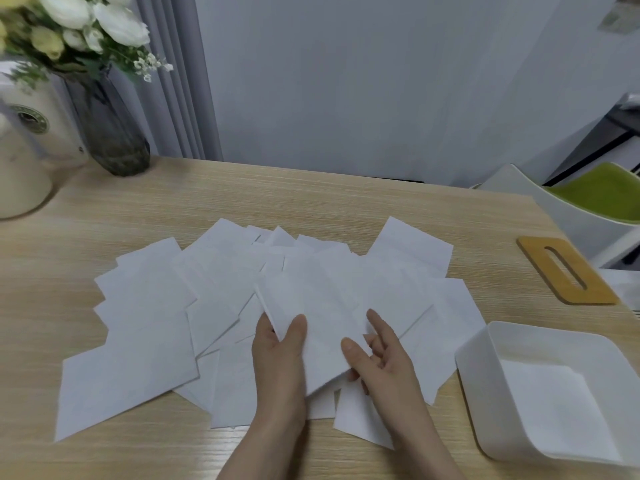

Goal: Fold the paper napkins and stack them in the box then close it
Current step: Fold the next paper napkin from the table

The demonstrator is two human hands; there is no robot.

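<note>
White paper everywhere around two bare hands. Left hand (277,351) pinching the left edge of a white square paper napkin (322,327), thumb on top, other fingers tucked beneath the sheet. Right hand (377,358) gripping the same napkin at its near right corner, thumb pressed on top, index finger stretched forward over the paper, remaining fingers curled underneath. Napkin raised slightly at its left edge, spread between both hands, lying above the rest.

Beneath and around the held napkin: a loose scatter of white paper napkins (145,306), overlapping, fanned to its left, behind it and to its right, all flat on a light wood-grain tabletop (311,202).

Right of the held napkin, at the near table edge: an open white rectangular plastic box (478,358), one flat white napkin already lying inside on its floor (550,386). Beyond the box, further right of the held napkin: a tan wooden lid with an oblong slot (595,289), flat on the tabletop, apart from the box.

Far left behind the held napkin: a dark grey faceted glass vase (110,133) with white and pale yellow flowers (86,22), beside a cream-coloured round appliance (24,157).
</note>
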